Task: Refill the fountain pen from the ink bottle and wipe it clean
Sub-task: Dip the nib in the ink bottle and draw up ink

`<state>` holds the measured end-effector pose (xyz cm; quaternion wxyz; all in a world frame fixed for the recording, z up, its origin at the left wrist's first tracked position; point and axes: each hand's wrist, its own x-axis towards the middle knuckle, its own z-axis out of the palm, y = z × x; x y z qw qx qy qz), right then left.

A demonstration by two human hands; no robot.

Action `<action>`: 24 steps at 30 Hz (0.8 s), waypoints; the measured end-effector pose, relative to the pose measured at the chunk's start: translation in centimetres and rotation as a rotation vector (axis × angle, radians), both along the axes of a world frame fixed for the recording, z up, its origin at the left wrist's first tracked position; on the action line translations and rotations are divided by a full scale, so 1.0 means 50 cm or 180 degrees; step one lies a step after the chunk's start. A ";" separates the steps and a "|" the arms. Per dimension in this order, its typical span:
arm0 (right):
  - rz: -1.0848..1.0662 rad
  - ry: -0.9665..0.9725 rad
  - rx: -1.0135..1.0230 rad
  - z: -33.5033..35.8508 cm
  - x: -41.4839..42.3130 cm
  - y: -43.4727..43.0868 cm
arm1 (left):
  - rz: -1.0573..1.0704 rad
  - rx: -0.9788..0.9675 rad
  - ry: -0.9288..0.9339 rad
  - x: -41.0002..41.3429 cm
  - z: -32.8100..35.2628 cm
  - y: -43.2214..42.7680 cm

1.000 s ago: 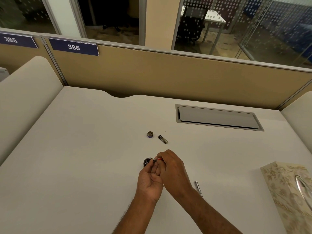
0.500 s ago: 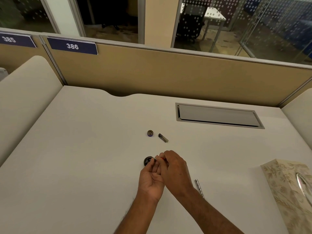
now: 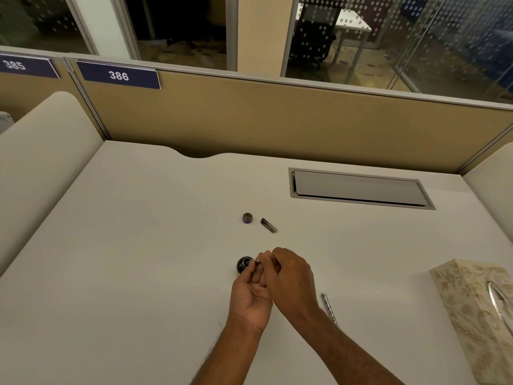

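Note:
A small dark ink bottle [image 3: 243,264] stands open on the white desk [image 3: 138,245], just left of my fingertips. My left hand [image 3: 251,297] and my right hand [image 3: 291,279] are pressed together right beside it, both pinching a small pen part [image 3: 258,261] whose tip pokes out toward the bottle mouth. Most of that part is hidden by my fingers. Farther back lie the bottle's round cap [image 3: 247,218] and a short dark pen piece [image 3: 269,225]. A silver pen barrel [image 3: 329,308] lies on the desk behind my right wrist.
A patterned tissue box [image 3: 477,309] stands at the right edge of the desk. A grey cable hatch [image 3: 361,188] is set into the desk at the back right. Tan partition walls close the back, and cream dividers flank both sides.
My hands stay together beside the ink bottle with only slight finger shifts. The reddish bit seen between my fingers earlier no longer shows.

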<state>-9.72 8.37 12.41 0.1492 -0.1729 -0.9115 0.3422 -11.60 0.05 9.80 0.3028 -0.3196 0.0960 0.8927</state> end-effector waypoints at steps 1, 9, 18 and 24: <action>0.0008 -0.0054 -0.0013 0.000 0.001 0.000 | 0.0002 0.0003 0.0003 0.000 0.001 0.000; 0.0314 -0.0237 -0.0223 0.007 0.000 0.003 | 0.0030 -0.0031 -0.0035 -0.008 -0.004 -0.003; 0.0298 -0.0227 -0.0228 -0.009 -0.009 0.004 | 0.0095 -0.0009 -0.0110 -0.010 -0.015 -0.004; 0.0185 -0.0016 -0.0005 -0.008 -0.008 0.007 | 0.0091 0.0058 -0.0071 -0.011 -0.004 -0.003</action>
